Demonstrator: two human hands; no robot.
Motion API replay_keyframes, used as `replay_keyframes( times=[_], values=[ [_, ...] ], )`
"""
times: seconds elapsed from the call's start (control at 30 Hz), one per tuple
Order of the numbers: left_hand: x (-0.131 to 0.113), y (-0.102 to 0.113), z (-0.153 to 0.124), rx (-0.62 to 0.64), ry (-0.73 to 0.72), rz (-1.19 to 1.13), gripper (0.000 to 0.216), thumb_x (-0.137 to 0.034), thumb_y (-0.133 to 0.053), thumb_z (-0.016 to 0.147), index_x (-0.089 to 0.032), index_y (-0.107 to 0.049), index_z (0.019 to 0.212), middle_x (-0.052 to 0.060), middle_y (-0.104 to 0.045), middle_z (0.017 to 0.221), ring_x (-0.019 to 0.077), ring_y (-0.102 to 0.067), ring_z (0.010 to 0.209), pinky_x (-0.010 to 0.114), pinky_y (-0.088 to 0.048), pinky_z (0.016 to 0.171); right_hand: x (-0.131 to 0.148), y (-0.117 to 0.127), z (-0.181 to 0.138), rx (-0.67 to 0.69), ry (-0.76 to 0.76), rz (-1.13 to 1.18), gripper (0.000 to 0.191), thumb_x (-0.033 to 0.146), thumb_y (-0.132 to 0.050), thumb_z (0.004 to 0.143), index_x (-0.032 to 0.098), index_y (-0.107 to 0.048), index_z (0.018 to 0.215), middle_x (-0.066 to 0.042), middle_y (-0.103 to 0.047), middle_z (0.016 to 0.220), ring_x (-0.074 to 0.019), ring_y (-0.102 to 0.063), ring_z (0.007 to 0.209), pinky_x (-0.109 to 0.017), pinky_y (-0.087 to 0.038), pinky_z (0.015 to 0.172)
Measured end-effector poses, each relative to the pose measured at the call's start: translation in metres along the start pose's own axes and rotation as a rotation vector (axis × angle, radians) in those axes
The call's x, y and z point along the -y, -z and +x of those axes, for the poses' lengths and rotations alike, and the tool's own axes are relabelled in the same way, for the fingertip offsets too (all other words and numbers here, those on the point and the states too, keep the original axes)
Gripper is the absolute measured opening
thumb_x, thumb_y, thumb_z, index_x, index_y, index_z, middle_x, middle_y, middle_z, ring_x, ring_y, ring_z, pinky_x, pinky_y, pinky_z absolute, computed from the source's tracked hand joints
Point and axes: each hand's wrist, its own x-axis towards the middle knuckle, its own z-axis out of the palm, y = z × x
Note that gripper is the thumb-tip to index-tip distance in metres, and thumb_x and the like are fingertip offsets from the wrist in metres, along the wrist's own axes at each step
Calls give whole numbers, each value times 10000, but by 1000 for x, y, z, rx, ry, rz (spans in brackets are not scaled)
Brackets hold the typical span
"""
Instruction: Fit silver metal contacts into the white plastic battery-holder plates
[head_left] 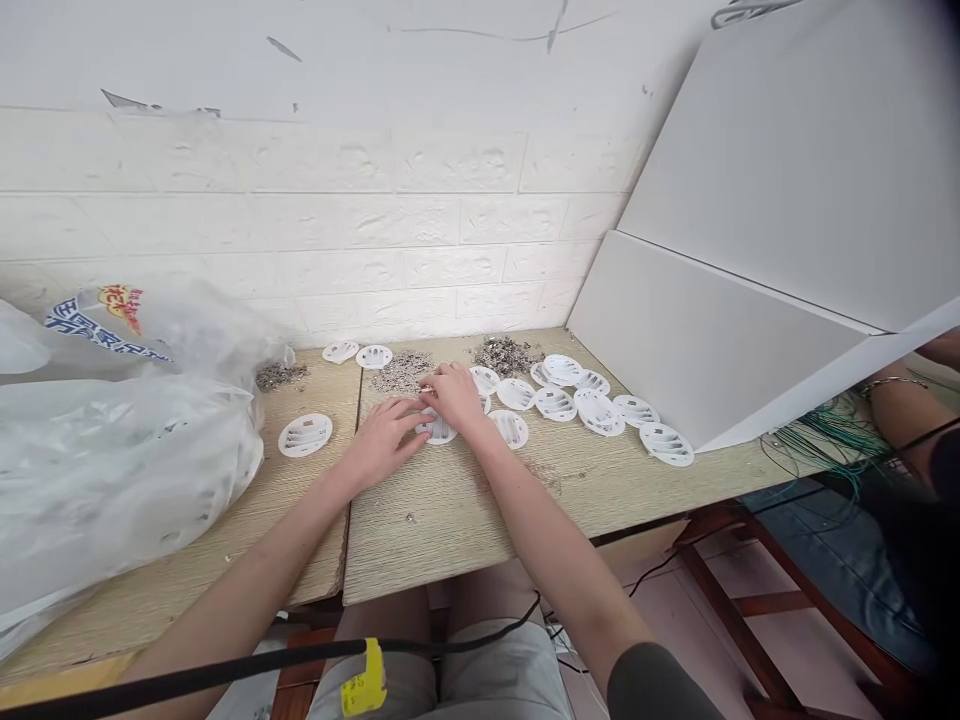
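My left hand (384,438) rests on the wooden table (450,510), fingers pressed on a round white plastic disc (437,431) to hold it down. My right hand (452,393) hovers over the same disc with fingertips pinched together at its top edge; what they pinch is too small to make out. Right behind the hands lies a pile of small grey metal parts (402,370). A second grey pile (505,354) sits further right.
Several more white discs (592,400) lie to the right, and others to the left (305,435). A large clear plastic bag (112,440) fills the left side. A white panel (712,350) leans at right; another person's arm (900,410) and green wires (832,440) lie beyond.
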Motion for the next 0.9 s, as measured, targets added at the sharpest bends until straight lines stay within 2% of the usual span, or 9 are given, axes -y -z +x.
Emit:
replay_keyframes(
  times=[0.23, 0.33, 0.47, 0.57, 0.7, 0.77, 0.9],
  values=[
    [-2, -1, 0, -10, 49, -46, 251, -336, -508, 920, -218, -702, 1026, 78, -620, 1104, 252, -525, 1113, 442, -400, 989, 1, -5, 1, -9, 3, 14, 187, 193, -549, 896, 175, -726, 954, -106, -676, 996, -252, -527, 1044, -362, -376, 898],
    [-2, 0, 0, -28, 88, -94, 215, -306, -523, 899, -202, -704, 948, 77, -612, 1023, 245, -536, 1039, 429, -415, 944, -2, -7, 3, -52, 16, 85, 183, 158, -533, 891, 162, -714, 908, -103, -681, 969, -257, -536, 1030, -372, -385, 893],
    [-1, 2, 2, -55, 189, -225, 160, -275, -558, 840, -182, -686, 818, 67, -591, 918, 226, -537, 926, 412, -432, 875, -6, -6, 3, -205, -17, 382, 139, 154, -518, 881, 159, -654, 857, -82, -678, 914, -202, -579, 898, -334, -427, 830],
    [0, 4, 3, -76, 267, -359, 125, -281, -605, 773, -181, -680, 770, 54, -568, 905, 188, -542, 810, 384, -451, 802, -6, 1, -1, -290, -101, 703, 137, 256, -500, 897, 172, -604, 867, -47, -683, 827, -160, -597, 755, -303, -452, 742],
    [-1, 9, 4, -122, 401, -646, 153, -297, -648, 714, -173, -659, 802, 39, -551, 913, 128, -524, 674, 310, -464, 640, -6, 10, -6, -300, -183, 1024, 169, 344, -562, 848, 178, -593, 867, -34, -699, 755, -152, -614, 721, -296, -469, 730],
    [-3, 13, 5, -190, 454, -783, 215, -287, -686, 684, -177, -630, 860, 26, -565, 912, 131, -560, 707, 287, -468, 636, -7, 12, -7, -291, -203, 1119, 169, 342, -604, 806, 175, -606, 838, -36, -698, 735, -157, -627, 732, -301, -477, 742],
    [-3, 20, 8, -366, 583, -1030, 505, -256, -775, 603, -194, -577, 1063, -8, -574, 873, 157, -622, 777, 285, -497, 677, -10, 11, -5, -284, -212, 1227, 192, 321, -682, 713, 170, -640, 823, -33, -692, 750, -164, -640, 753, -313, -494, 770]
  ],
)
